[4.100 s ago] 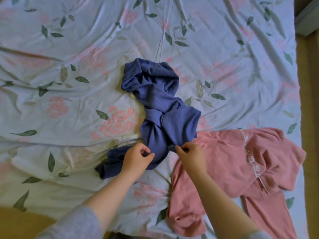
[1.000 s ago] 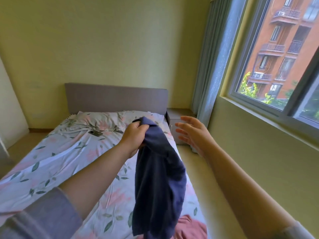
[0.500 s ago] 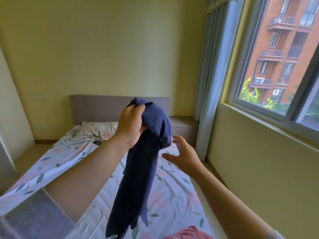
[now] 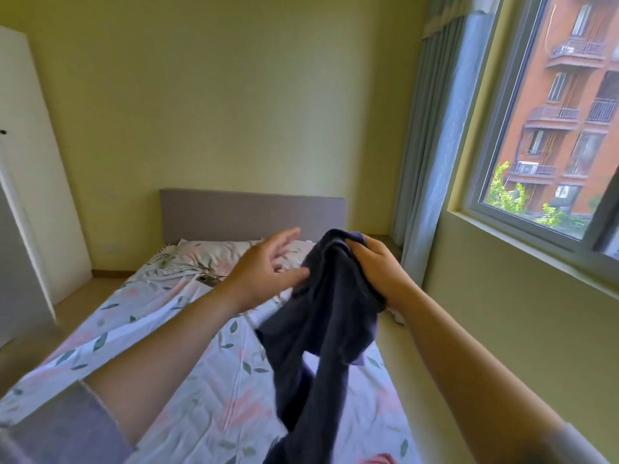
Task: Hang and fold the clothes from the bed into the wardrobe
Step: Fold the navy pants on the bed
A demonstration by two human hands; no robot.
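Right hand (image 4: 375, 267) gripped the garment (image 4: 321, 329) high so it hung free. Left hand (image 4: 264, 269) (fingers spread, empty) touched it, likely to untangle.

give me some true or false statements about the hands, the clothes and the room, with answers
1. The right hand grips the navy garment. True.
2. The left hand is clenched round the garment. False: its fingers are straight and spread beside it, with only the thumb at the cloth.
3. The navy garment lies flat on the bed. False: it hangs from the right hand above the bed.
4. A pink garment shows at the near end of the bed. True.
5. The wardrobe stands on the right. False: it is on the left, and the window is on the right.
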